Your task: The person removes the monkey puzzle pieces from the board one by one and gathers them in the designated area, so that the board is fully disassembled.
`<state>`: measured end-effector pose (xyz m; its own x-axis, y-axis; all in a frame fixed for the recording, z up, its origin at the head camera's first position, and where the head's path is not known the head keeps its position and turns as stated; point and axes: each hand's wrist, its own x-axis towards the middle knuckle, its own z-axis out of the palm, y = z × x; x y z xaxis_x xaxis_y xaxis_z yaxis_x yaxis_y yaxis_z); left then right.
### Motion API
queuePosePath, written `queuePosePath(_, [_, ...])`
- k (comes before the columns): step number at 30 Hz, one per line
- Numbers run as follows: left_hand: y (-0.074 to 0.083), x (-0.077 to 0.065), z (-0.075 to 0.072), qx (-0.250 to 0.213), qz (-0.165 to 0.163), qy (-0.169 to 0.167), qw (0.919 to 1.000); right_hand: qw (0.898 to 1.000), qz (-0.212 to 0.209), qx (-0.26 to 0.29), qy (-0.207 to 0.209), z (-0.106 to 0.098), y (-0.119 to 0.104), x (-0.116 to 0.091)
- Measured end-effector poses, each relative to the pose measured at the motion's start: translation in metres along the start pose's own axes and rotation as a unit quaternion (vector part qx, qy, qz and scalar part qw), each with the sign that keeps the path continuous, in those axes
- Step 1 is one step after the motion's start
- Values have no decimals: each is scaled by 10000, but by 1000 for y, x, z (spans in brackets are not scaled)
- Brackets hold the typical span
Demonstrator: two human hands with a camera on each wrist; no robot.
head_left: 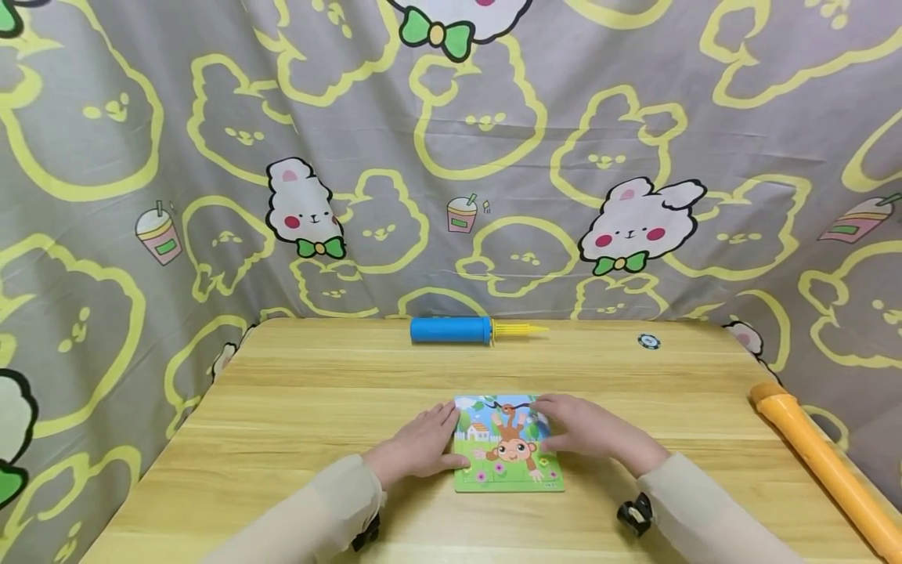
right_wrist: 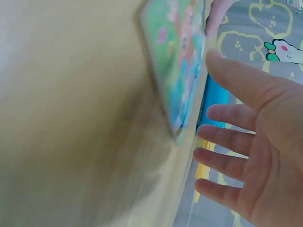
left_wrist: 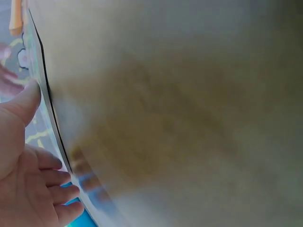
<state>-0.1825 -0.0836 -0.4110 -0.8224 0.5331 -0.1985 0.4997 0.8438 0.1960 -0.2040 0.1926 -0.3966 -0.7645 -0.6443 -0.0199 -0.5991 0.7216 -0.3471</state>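
Note:
A square picture puzzle (head_left: 510,450) with a hanging monkey, a small house and flowers lies flat on the wooden table. My left hand (head_left: 423,442) is at its left side, fingers extended along the edge and thumb tip over the lower left part. Over the upper right corner is my right hand (head_left: 581,425), fingers loosely bent and covering part of the picture's right edge. In the right wrist view the puzzle (right_wrist: 173,52) shows at a slant beside the thumb, and the fingers of the right hand (right_wrist: 265,127) are spread and relaxed. The left wrist view shows the left palm (left_wrist: 23,189) with fingers extended.
A blue hand pump (head_left: 451,330) with a yellow nozzle lies along the table's back edge. Right of it sits a small round black-and-white chip (head_left: 649,341). A long orange tube (head_left: 824,462) lies at the right edge. A patterned grey curtain (head_left: 380,141) hangs behind the table (head_left: 317,399).

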Motion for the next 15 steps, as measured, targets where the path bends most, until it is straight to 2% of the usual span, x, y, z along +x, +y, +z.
queuePosePath(8, [-7, 13, -1, 195, -22, 67, 9998, 9978, -30, 649, -107, 3, -15, 44])
queuePosePath(12, [-7, 16, -2, 316, -137, -5, 9994, 9972, -187, 703, -159, 11, -23, 63])
queuePosePath(15, [-5, 18, -2, 408, -217, -68, 9989, 9977, -357, 545, -187, 16, -28, 75])
